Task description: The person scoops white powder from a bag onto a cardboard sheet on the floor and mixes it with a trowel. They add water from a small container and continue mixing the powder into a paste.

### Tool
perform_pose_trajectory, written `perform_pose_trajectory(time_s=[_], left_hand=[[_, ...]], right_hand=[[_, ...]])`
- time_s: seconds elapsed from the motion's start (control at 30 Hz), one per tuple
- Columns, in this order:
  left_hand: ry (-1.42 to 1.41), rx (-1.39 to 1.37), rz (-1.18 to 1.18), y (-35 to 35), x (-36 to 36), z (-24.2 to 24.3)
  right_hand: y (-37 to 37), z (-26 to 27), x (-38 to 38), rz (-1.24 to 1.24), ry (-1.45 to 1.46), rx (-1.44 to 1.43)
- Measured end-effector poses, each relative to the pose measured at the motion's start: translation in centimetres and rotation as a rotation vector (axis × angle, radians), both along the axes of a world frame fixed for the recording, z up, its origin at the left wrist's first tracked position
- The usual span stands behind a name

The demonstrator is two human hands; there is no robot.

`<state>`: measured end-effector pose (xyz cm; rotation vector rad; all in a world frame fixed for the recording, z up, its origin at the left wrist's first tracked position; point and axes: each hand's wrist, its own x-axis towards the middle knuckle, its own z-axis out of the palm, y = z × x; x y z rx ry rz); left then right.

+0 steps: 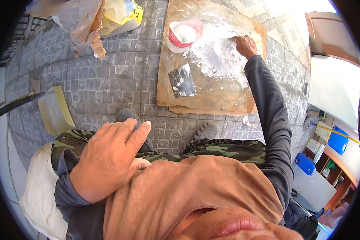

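Observation:
White powder (219,55) lies spread and heaped on a worn wooden board (210,96) on the paved floor. My right hand (245,45) reaches to the far right side of the heap, its fingers closed round a small flat tool that is mostly hidden, with its edge in the powder. Left of the heap stands a cut plastic tub (183,36), white with a red band, holding white material. Nearer to me on the board lies a dark flat plate (182,80) smeared with white. My left hand (114,153) is raised near my left thigh, empty, fingers apart.
A yellowish block (55,109) stands on the floor at the left. Yellow-and-white bags (121,18) and crumpled brown paper (87,27) are at the upper left. Blue containers (337,140), a yellow pole (339,133) and an orange-edged shelf (342,163) are at the right. My shoes rest before the board.

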<state>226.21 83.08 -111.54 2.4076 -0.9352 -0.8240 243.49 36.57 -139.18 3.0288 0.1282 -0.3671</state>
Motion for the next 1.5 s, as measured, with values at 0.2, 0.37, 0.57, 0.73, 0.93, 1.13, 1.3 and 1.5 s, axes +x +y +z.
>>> perform_pose_trajectory(time_s=[0.2, 0.37, 0.57, 0.73, 0.93, 1.13, 1.3, 1.5], left_hand=[[0.020, 0.012, 0.006, 0.1, 0.1, 0.0], [0.004, 0.004, 0.012, 0.1, 0.0, -0.1], [-0.016, 0.006, 0.003, 0.0, 0.0, -0.1], [0.003, 0.008, -0.012, 0.1, -0.1, -0.1], [0.006, 0.000, -0.006, 0.2, -0.1, 0.0], [-0.009, 0.011, -0.004, 0.2, -0.1, 0.0], [-0.001, 0.030, 0.007, 0.3, -0.2, -0.1], [0.014, 0.057, -0.025, 0.1, -0.1, 0.0]], right_hand=[[0.3, 0.0, -0.6, 0.143, 0.060, 0.022], [1.5, 0.3, -1.6, 0.131, 0.073, 0.022], [2.9, 0.9, -2.2, 0.141, 0.007, 0.007], [3.1, 0.6, -1.6, 0.399, -0.038, 0.033], [1.8, 0.2, -0.3, 0.294, -0.084, -0.034], [1.7, -0.6, -1.1, 0.320, -0.021, 0.025], [0.4, -0.5, -1.4, 0.308, -0.027, -0.067], [-1.2, 0.8, -2.0, 0.235, 0.038, -0.061]])
